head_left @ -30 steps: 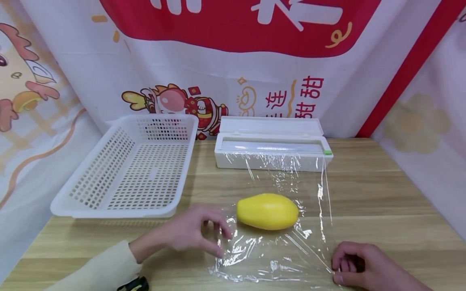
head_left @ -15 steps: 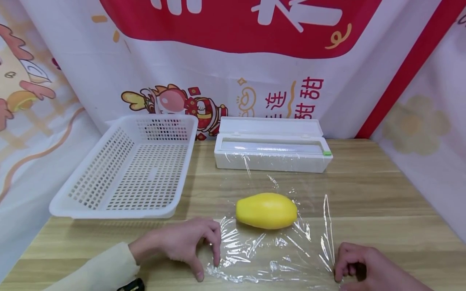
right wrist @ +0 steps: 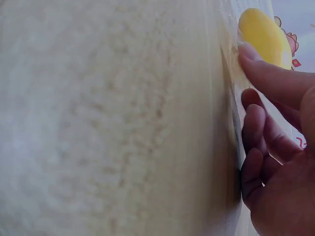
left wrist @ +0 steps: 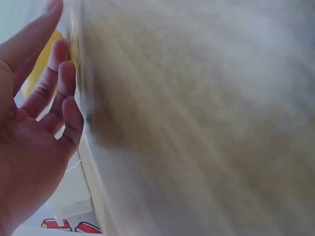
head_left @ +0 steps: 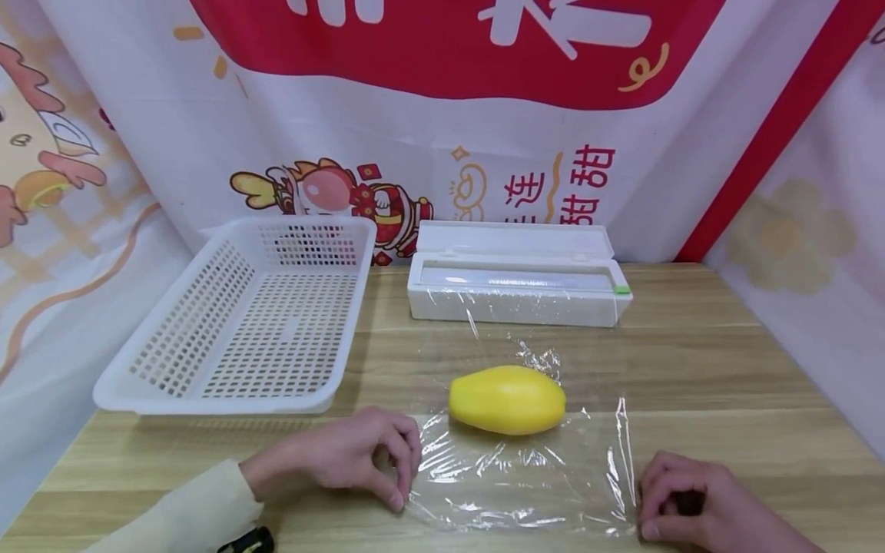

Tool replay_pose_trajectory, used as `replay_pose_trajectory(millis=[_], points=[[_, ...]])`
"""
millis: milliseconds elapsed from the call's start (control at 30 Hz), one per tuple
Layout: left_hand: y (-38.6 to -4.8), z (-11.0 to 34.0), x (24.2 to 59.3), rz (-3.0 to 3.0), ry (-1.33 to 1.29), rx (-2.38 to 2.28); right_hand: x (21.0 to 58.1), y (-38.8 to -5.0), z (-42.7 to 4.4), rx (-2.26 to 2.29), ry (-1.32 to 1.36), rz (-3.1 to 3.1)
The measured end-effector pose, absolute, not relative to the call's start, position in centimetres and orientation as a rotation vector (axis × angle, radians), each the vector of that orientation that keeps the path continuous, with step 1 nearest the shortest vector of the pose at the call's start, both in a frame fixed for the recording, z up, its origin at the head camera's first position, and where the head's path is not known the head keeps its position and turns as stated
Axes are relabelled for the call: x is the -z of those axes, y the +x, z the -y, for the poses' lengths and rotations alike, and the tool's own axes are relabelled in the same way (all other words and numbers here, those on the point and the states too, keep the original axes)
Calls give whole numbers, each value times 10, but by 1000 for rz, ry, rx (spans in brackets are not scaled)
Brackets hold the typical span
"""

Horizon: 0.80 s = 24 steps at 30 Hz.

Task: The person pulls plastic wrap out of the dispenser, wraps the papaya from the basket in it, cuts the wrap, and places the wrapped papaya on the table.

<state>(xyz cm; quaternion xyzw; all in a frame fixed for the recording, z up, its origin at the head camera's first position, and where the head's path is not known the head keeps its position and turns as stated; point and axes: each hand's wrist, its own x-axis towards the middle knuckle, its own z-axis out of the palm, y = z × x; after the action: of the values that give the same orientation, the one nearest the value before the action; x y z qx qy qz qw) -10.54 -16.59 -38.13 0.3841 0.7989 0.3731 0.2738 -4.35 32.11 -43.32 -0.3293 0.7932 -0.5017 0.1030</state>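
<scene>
A sheet of clear plastic film point(head_left: 512, 484) runs from the white wrap box point(head_left: 515, 303) toward the table's front. A yellow papaya-shaped fruit point(head_left: 507, 400) lies on the film, its narrow end pointing left. At the film's near left corner, my left hand point(head_left: 346, 457) pinches the edge between thumb and fingers. My right hand point(head_left: 698, 499) pinches the near right corner, fingers curled. In the left wrist view my left hand point(left wrist: 39, 113) is low over the table, and the right wrist view has my right hand point(right wrist: 275, 128) with the fruit point(right wrist: 266, 37) beyond the thumb.
To the left stands a white perforated basket point(head_left: 286, 330). The wrap box has its lid point(head_left: 515, 238) raised at the back, and a green piece point(head_left: 622, 290) sits at its right end. A printed cloth point(head_left: 442, 138) hangs behind the wooden table point(head_left: 747, 384).
My left hand has moved left and down from beside the fruit to the film's corner, and its thumb and fingers have closed there. My right hand has stayed near its corner, shifting slightly.
</scene>
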Motion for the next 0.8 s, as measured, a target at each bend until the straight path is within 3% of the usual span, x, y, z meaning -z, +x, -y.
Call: replay_pose_trajectory(millis=[300,633,800], points=[[-107,165,373,-2290,897,-1292,412,-44,-312,1382,-678,-2684],[-109,161,374,-2325,921,-1593,387,-51,-302,1520,-699,-2921],[-110,155,374,-2319,832,-1706,377,-58,-297,1530,-567,-2981]])
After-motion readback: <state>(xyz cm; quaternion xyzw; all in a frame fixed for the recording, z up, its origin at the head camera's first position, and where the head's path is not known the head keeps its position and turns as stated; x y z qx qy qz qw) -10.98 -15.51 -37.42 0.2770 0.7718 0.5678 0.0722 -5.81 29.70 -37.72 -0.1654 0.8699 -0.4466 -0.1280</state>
